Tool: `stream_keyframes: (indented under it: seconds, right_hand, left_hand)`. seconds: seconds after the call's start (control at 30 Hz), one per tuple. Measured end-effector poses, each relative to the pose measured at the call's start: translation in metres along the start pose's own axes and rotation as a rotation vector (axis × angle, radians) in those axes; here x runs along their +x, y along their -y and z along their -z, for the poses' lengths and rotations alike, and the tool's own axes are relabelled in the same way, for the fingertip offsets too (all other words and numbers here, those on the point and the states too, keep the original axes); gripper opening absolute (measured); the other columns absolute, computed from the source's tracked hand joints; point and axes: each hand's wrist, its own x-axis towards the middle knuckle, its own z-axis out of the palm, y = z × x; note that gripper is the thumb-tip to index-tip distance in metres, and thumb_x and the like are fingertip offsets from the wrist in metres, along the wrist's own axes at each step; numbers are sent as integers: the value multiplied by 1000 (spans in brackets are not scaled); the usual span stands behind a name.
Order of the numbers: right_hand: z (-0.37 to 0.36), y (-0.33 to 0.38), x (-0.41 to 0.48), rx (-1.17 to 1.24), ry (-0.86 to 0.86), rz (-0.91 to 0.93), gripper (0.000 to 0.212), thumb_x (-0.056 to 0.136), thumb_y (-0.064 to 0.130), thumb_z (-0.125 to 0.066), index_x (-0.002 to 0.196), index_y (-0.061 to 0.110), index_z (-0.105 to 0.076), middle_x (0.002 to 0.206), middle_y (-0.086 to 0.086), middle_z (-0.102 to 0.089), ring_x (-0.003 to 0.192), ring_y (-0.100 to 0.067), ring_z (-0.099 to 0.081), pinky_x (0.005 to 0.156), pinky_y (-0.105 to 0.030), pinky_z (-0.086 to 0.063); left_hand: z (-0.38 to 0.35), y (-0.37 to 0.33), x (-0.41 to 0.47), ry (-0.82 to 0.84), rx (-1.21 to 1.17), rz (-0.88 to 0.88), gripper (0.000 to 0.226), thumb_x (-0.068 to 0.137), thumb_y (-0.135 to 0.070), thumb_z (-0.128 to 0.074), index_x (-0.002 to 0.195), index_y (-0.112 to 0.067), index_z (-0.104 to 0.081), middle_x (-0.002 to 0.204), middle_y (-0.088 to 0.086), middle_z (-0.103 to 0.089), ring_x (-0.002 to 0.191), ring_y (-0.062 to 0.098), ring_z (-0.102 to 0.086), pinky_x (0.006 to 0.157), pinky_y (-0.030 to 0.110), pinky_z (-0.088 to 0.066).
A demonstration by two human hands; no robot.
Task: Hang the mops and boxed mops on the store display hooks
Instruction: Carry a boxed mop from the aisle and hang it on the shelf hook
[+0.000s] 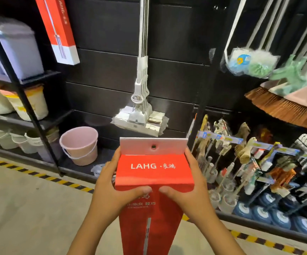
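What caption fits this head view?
Left hand and right hand grip a red boxed mop, hang tab up, facing a white mop hanging on the wall.

A pink bucket (79, 145) stands on the base of the black slatted wall (108, 34), just beside a black shelf rack (20, 89) at the left. The rack's top shelf carries a pale lidded bin (14, 50), the middle shelf holds cream tubs (33, 103), and the lowest holds nested white buckets (7, 138). Yellow-and-black tape (44, 176) runs along the grey floor (20, 208). At the right hang a broom (285, 109) with orange-brown bristles and, below it, rows of brushes (241, 150).
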Motion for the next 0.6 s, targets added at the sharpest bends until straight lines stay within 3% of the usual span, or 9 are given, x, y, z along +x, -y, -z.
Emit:
stream_keyframes:
  seconds: [0.13, 0.27, 0.43, 0.53, 0.6]
  right_hand:
    - [-30, -4, 36, 55, -37, -22, 112, 40, 77, -82, 138, 63, -28, 137, 9, -53, 123, -10, -56, 103, -48, -47]
    - [-62, -14, 89, 61, 11, -33, 115, 40, 78, -81, 140, 62, -26, 137, 11, -52, 125, -12, -54, 104, -49, -45]
    - [-107, -25, 175, 59, 98, 2, 109, 39, 85, -75, 136, 65, -29, 130, 19, -57, 122, -7, -55, 104, -44, -46]
    - [-136, -25, 235, 121, 138, 39, 106, 41, 83, -75, 136, 62, -32, 127, 19, -60, 117, 0, -58, 99, -36, -49]
    - [-155, -24, 282, 161, 165, 66, 102, 43, 80, -77, 135, 61, -35, 125, 18, -62, 114, 0, -61, 96, -34, -51]
  left_hand:
    - [24, 4, 43, 17, 44, 7, 114, 20, -80, -79, 122, -79, -28, 115, -25, -57, 101, -14, -58, 72, 15, -50]
    - [45, 14, 94, -12, 89, 10, 113, 20, -80, -78, 122, -80, -29, 116, -16, -60, 98, -10, -61, 76, 19, -50]
    - [68, 37, 165, -93, 63, 12, 107, 26, -69, -84, 125, -63, -44, 108, -23, -69, 96, -4, -67, 74, 18, -53]
    - [85, 49, 220, -126, 81, 20, 116, 31, -61, -85, 139, -47, -43, 108, -24, -70, 96, -2, -68, 81, 23, -55]
    - [97, 49, 264, -166, 102, 11, 116, 33, -59, -84, 140, -49, -40, 109, -23, -69, 97, -4, -67, 85, 25, -54]
